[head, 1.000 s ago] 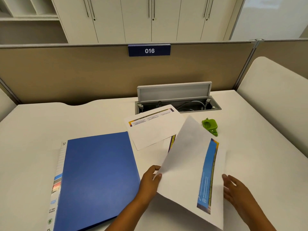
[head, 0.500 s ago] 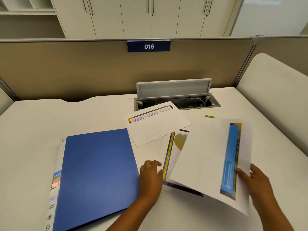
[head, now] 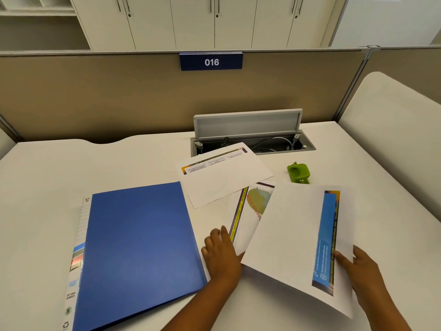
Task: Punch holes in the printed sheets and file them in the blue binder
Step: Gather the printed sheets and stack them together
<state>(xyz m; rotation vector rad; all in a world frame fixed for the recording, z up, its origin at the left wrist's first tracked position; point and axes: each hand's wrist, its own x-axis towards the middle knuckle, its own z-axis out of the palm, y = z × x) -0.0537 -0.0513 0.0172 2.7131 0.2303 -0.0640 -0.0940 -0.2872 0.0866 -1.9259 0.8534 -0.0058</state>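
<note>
Both hands unchanged: right hand pinching sheet, left hand flat; punch uncovered.

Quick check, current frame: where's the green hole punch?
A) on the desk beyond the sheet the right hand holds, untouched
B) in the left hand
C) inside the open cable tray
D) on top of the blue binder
A: the green hole punch sits on the desk just past the far edge of the sheet pinched by the right hand, with neither hand on it.

Office cubicle: tan partition with "016" plate, white desk, cabinets behind.
</note>
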